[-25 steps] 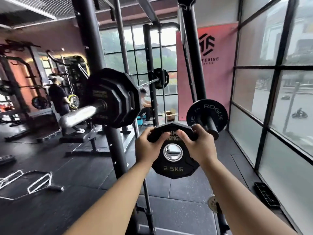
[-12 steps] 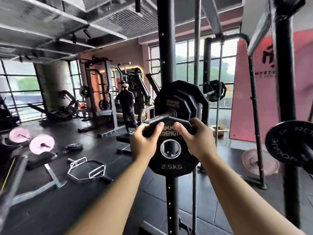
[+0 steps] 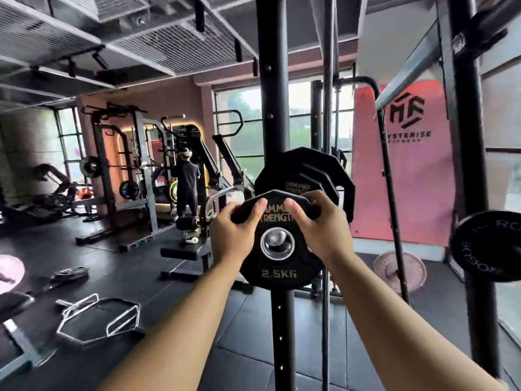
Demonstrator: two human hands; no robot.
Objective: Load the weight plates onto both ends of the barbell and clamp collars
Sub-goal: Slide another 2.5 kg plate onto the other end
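— Gripping what, exactly?

— A small black many-sided rubber weight plate (image 3: 278,275), stamped 2.5KG in pale letters. It is held upright, its face toward the camera, in front of the black steel rack upright (image 3: 275,108).

— Both hands on it?

— Yes. The left hand (image 3: 234,235) has a closed grip on the upper left rim, with the thumb laid across the face and the fingers curled over the top. The right hand (image 3: 324,230) has the same closed grip on the upper right rim.

— Is it on the bar?

— I cannot tell. Something shiny shows in its steel-ringed centre hole (image 3: 277,244). Just behind it stands a larger black many-sided plate (image 3: 324,176), partly hidden by the small one.

— Anything else nearby?

— At the right edge there is a round black plate with white ROGUE lettering (image 3: 479,249). A pink banner with a black logo (image 3: 403,179) hangs by the windows. Further back, a person in black clothes (image 3: 186,179) stands at another rack.
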